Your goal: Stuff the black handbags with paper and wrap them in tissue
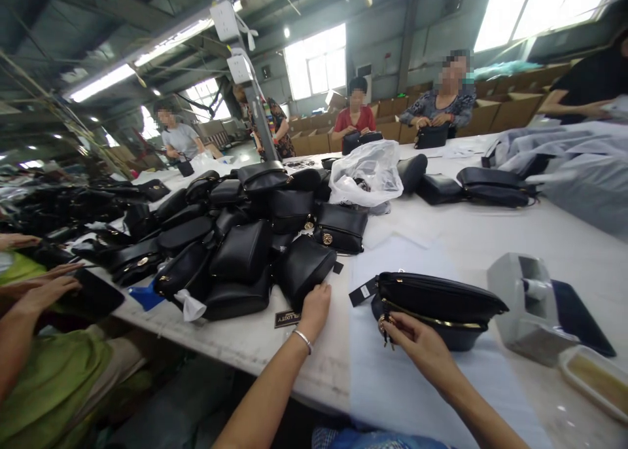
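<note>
My left hand [314, 308] reaches to the heap of black handbags [235, 239] and its fingers curl on the near edge of one black bag [304, 269]. My right hand [415, 341] pinches the gold zipper pull at the left end of a black handbag [439, 305] lying on a pale sheet in front of me. A black hang tag [362, 292] sticks out from that bag's left end. Another black label [287, 318] lies on the table near my left hand.
A grey tape dispenser [527, 305] and a shallow tray [596, 380] stand at the right. A clear plastic bag [366, 174] and more bags [490, 186] lie further back. A co-worker in green [49, 370] sits at my left; other people work at the far side.
</note>
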Action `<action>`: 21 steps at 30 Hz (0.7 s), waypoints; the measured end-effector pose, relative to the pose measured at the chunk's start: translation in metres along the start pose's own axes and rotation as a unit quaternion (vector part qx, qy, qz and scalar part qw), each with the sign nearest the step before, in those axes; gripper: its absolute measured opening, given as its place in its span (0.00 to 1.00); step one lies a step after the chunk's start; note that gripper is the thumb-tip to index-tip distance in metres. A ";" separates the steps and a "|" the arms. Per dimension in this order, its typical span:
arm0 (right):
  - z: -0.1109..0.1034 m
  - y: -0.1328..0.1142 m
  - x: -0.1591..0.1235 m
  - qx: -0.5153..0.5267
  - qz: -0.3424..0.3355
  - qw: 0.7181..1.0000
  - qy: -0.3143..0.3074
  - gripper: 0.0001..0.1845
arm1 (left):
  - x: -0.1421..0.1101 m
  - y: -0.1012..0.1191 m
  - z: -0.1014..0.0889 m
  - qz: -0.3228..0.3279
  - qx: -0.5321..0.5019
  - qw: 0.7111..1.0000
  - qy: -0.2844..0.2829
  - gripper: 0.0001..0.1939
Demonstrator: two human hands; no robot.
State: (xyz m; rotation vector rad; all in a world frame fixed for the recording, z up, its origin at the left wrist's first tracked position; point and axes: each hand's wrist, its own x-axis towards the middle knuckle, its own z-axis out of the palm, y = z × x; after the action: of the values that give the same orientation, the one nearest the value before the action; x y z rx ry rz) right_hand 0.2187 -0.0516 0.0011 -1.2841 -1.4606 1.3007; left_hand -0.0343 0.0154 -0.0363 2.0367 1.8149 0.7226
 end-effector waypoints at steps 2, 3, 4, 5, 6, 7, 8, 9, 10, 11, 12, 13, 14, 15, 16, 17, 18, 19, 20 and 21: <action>-0.001 0.003 -0.001 0.007 -0.005 1.000 -0.005 0.23 | 0.005 0.001 -0.004 0.004 0.007 1.000 -0.014 0.06; -0.002 0.005 -0.001 0.013 -0.008 1.000 -0.004 0.24 | 0.008 0.002 -0.007 0.005 0.006 1.000 -0.018 0.06; -0.003 0.008 -0.002 0.015 -0.010 1.000 -0.002 0.25 | 0.011 0.004 -0.011 0.006 0.002 1.000 -0.017 0.05; -0.004 0.012 -0.003 0.013 -0.015 1.000 0.002 0.26 | 0.014 0.006 -0.015 0.006 -0.006 1.000 -0.011 0.05; -0.006 0.016 -0.005 0.002 -0.023 1.000 0.008 0.27 | 0.016 0.009 -0.021 0.005 -0.016 1.000 0.001 0.05; -0.009 0.020 -0.007 -0.020 -0.037 0.999 0.017 0.26 | 0.017 0.013 -0.027 0.003 -0.029 0.999 0.020 0.07; -0.011 0.022 -0.010 -0.050 -0.058 0.997 0.030 0.26 | 0.016 0.018 -0.033 -0.001 -0.044 0.998 0.045 0.09; -0.014 0.024 -0.014 -0.084 -0.084 0.992 0.048 0.25 | 0.014 0.024 -0.040 -0.009 -0.063 0.995 0.072 0.12; -0.016 0.024 -0.019 -0.116 -0.111 0.985 0.070 0.23 | 0.009 0.030 -0.047 -0.018 -0.083 0.992 0.098 0.13; -0.018 0.021 -0.024 -0.143 -0.136 0.976 0.094 0.22 | 0.003 0.037 -0.054 -0.026 -0.105 0.987 0.119 0.15; -0.019 0.017 -0.029 -0.159 -0.157 0.968 0.116 0.21 | -0.005 0.044 -0.060 -0.033 -0.123 0.983 0.132 0.17; -0.020 0.010 -0.034 -0.164 -0.174 0.962 0.131 0.21 | -0.013 0.051 -0.066 -0.038 -0.148 0.979 0.136 0.18; -0.020 0.002 -0.037 -0.160 -0.186 0.960 0.138 0.22 | -0.022 0.058 -0.072 -0.046 -0.183 0.974 0.129 0.19; -0.020 -0.006 -0.040 -0.148 -0.194 0.960 0.136 0.25 | -0.031 0.065 -0.077 -0.056 -0.230 0.965 0.111 0.19; -0.019 -0.015 -0.042 -0.130 -0.199 0.963 0.129 0.29 | -0.039 0.072 -0.081 -0.069 -0.283 0.953 0.086 0.18; -0.019 -0.023 -0.043 -0.107 -0.198 0.967 0.117 0.34 | -0.047 0.078 -0.084 -0.083 -0.336 0.936 0.060 0.18; -0.018 -0.030 -0.043 -0.081 -0.192 0.973 0.103 0.38 | -0.053 0.085 -0.087 -0.098 -0.386 0.917 0.037 0.17; -0.018 -0.035 -0.043 -0.053 -0.181 0.978 0.089 0.41 | -0.059 0.091 -0.089 -0.111 -0.426 0.898 0.022 0.16; -0.017 -0.040 -0.042 -0.020 -0.165 0.983 0.077 0.43 | -0.063 0.097 -0.090 -0.120 -0.458 0.881 0.015 0.15; -0.016 -0.042 -0.042 0.018 -0.143 0.987 0.068 0.44 | -0.067 0.103 -0.090 -0.129 -0.490 0.862 0.016 0.15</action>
State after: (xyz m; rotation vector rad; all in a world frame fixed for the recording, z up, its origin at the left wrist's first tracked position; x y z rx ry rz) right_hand 0.2346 -0.0879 0.0485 -1.0712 -1.4568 1.0264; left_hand -0.0042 -0.0743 0.0834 1.0849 1.2490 1.2511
